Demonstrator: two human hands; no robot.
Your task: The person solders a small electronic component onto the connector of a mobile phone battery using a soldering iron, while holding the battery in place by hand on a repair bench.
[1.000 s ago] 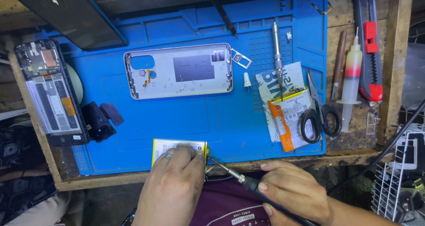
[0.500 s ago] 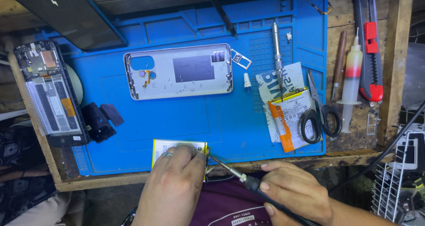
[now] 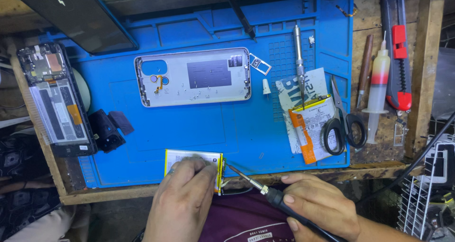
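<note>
Head view, bench top. Blue silicone work mat [image 3: 189, 133], matte, with moulded ribs and shallow compartments, lies on a rough wooden bench [image 3: 417, 81].

Left hand [image 3: 182, 201]: palm down, fingers together, pressing flat on a small rectangular battery [image 3: 189, 157] with a pale face and yellow edging. The battery sits at the near edge of the mat, partly covered by the fingers.

Right hand [image 3: 320, 209]: closed in a pen grip around the black handle of a soldering iron [image 3: 258, 187]. Its thin metal tip points left and meets the right end of the battery, just beside the left fingertips. A dark cable runs off from the handle towards the lower right.

Surroundings:
- Phone back cover [image 3: 194, 76], silver-grey, rounded corners, inner side up, mid-mat.
- Opened phone body [image 3: 54, 100], circuit parts exposed, at the left edge of the mat.
- Small black plastic piece [image 3: 106, 128] just beside it.
- Second battery [image 3: 313, 126], white face with an orange strip, right side of the mat; black-handled scissors [image 3: 343, 123] overlap it.
- Slim metal screwdriver [image 3: 298, 57], lying upright in view above that battery.
- Clear syringe [image 3: 379, 85] with reddish content and a red-and-grey utility knife [image 3: 395, 52] on bare wood to the right.
</note>
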